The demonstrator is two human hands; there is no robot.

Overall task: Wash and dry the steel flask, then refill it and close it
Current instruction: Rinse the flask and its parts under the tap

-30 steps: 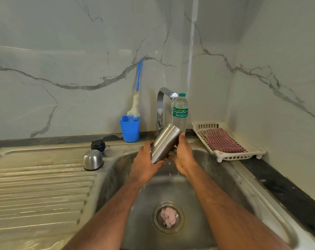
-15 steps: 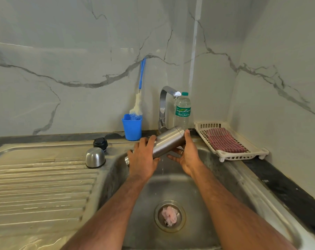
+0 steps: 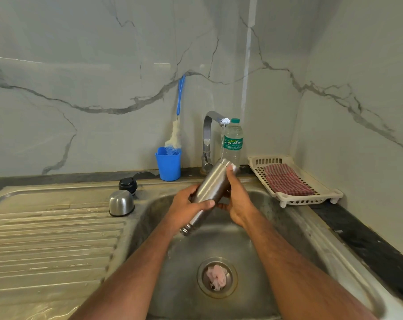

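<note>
Over the sink basin I hold the steel flask tilted, its open threaded neck pointing down to the lower left and its base up under the tap. My left hand grips the flask's middle. My right hand wraps the upper part near the base, thumb on top. A thin stream of water runs from the tap spout. The flask's steel cup lid and black stopper stand on the drainboard to the left.
A blue cup with a bottle brush stands by the wall. A plastic water bottle is behind the tap. A white tray holding a checked red cloth sits at the right. A pink scrap lies in the drain.
The flask has swung from lying nearly level to steeply tilted, its neck now dropping toward the basin. Both hands shifted with it and kept their hold.
</note>
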